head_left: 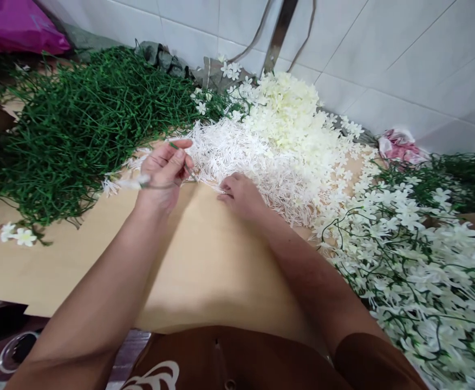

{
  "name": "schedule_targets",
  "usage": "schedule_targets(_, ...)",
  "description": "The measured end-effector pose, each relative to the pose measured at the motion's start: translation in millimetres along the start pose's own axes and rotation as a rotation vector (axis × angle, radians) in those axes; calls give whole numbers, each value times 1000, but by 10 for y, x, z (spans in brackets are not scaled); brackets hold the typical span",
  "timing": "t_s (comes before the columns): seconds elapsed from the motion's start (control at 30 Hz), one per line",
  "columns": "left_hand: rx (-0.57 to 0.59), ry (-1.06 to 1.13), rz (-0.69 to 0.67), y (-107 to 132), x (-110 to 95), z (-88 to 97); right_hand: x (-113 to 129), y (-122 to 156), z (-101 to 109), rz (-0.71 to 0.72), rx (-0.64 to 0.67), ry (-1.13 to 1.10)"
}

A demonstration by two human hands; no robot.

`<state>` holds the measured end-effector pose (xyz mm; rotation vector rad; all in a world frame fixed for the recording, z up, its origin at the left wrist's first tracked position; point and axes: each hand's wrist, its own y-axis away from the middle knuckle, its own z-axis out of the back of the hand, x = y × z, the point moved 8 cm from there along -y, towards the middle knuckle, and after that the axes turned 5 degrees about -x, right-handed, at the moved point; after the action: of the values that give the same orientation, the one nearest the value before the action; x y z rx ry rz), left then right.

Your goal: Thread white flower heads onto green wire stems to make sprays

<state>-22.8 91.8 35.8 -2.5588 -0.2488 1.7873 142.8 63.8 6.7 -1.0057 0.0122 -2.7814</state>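
My left hand [166, 170] is closed around a thin green plastic stem [180, 157], with white flower pieces [117, 184] showing at its left side. My right hand [241, 195] rests knuckles up at the edge of a pile of small white spiky flower centres [237, 154], its fingers pinched down into the pile on something I cannot make out. Behind that pile lies a heap of cream petals [290, 116]. Both hands work over a light wooden board [188, 260].
A big tangle of bare green stems [78, 119] fills the left. Finished stems with white flowers [424, 265] are heaped at the right. Three loose flowers [5, 233] lie at the left edge. White tiles [383, 54] are behind, a pink bag [13, 24] top left.
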Motion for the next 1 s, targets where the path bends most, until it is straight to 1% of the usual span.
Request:
schedule_targets(0.07,80,-58,18,84,36,-127,91,18,-71,64,26,166)
schedule_targets(0.17,226,-190,51,257,113,-342,56,27,-34,61,58,205)
schedule_targets(0.23,325,-278,93,373,208,-459,-32,19,68,33,57,161)
schedule_targets(0.3,411,-362,129,464,330,-537,-117,2,207,14,25,89)
schedule_targets(0.4,514,-464,163,537,534,-594,-226,-23,423,-12,-45,-46)
schedule_targets(0.47,562,-529,166,542,651,-606,-305,-29,532,-59,-56,-106)
schedule_targets(0.57,582,-608,148,500,747,-598,-396,-25,650,-118,-11,-107)
schedule_targets(0.63,577,-632,134,468,763,-591,-426,-33,766,-125,-28,-99)
schedule_targets(0.7,583,-652,118,452,768,-593,-436,-61,922,-110,-115,-121)
schedule_targets(0.8,603,-684,100,451,778,-598,-467,-124,1123,-100,-270,-215)
schedule_targets(0.9,597,-687,103,448,783,-589,-555,-191,1208,-153,-355,-285)
schedule_targets(1.0,594,-693,118,447,786,-584,-682,-215,1267,-229,-404,-289)
